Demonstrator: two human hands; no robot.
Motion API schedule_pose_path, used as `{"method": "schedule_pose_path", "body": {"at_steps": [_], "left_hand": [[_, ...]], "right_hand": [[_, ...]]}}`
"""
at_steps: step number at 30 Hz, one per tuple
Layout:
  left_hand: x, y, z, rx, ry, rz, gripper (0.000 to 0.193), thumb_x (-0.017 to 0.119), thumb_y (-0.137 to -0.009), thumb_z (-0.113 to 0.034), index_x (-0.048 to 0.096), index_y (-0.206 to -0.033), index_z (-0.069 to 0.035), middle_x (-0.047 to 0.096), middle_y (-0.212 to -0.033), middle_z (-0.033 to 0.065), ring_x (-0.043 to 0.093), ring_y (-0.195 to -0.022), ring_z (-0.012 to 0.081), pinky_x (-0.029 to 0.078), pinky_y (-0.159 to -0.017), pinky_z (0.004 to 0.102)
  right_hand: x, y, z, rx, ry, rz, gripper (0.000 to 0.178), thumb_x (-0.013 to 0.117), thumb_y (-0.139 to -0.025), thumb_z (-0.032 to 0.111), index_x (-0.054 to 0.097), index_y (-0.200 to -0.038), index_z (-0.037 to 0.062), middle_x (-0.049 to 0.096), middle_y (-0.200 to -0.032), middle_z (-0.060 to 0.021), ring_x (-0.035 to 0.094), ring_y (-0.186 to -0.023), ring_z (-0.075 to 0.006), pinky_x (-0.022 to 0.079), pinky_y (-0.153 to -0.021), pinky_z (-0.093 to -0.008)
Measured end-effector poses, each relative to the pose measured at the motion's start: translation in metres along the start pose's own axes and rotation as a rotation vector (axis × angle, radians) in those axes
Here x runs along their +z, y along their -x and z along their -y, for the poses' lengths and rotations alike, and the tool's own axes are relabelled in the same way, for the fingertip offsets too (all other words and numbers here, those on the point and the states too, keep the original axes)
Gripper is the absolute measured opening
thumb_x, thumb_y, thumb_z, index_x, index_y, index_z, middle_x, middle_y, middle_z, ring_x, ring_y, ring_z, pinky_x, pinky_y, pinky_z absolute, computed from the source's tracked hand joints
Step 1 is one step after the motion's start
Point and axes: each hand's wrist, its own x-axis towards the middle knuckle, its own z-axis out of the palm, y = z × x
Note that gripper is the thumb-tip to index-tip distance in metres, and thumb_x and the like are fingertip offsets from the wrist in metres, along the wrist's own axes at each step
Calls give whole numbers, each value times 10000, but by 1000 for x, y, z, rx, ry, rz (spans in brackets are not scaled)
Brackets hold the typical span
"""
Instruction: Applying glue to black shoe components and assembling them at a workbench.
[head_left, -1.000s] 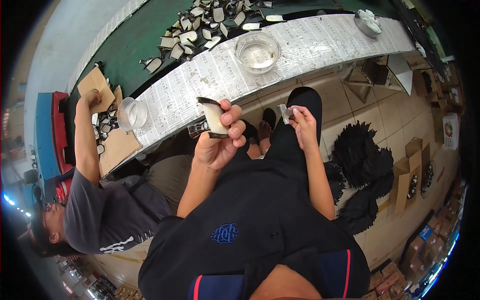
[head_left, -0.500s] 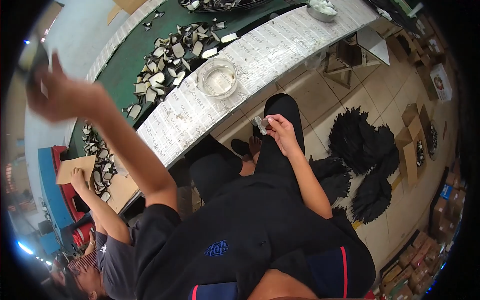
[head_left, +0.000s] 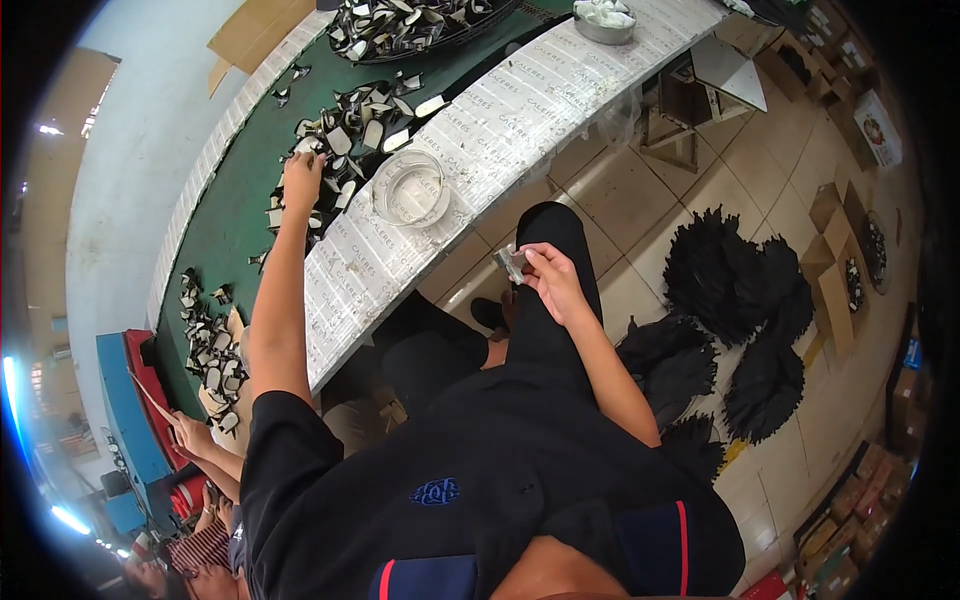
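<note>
Many black-and-white pieces (head_left: 373, 135) lay heaped, upper left; left grip (head_left: 303, 178) was at them, closure we couldn't tell. Right grip (head_left: 553, 278) pinched a grey scrap (head_left: 510, 264), mid-frame. We judged edge-first, single-piece lifting best.

Heaped pieces (head_left: 374, 135): smooth faces, glossy edges. Bowl (head_left: 424, 216): glossy, transparent. Shirt (head_left: 570, 440): matt cloth.

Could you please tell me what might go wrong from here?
The left hand is at the heap of dark pieces, so loose ones could get knocked about. The clear bowl sits close beside that heap and might be bumped. The right hand has a small grey item at its fingertips, beyond the bench edge, so it might drop if the grip slips.
</note>
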Motion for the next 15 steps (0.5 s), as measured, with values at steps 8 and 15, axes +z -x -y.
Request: {"method": "schedule_pose_path", "body": {"at_steps": [8,15], "left_hand": [[-17,12,-16,-193,157,-143,303,700,-880,-314,755,-1014,-47,735,-941,174,699,-893,365,539,-816,424],[-43,53,-18,-507,890,-621,288,708,-928,-295,741,-1035,-30,731,-921,68,664,-811,165,512,-758,308]], "right_hand": [[6,2,3,8,4,0,166,591,-1014,158,628,-1121,38,686,-1041,-61,652,-929,-144,525,-820,-302],[8,-3,-3,-7,53,-20,162,591,-1012,161,630,-1114,41,692,-1030,-64,667,-924,-166,548,-841,-350]]}}
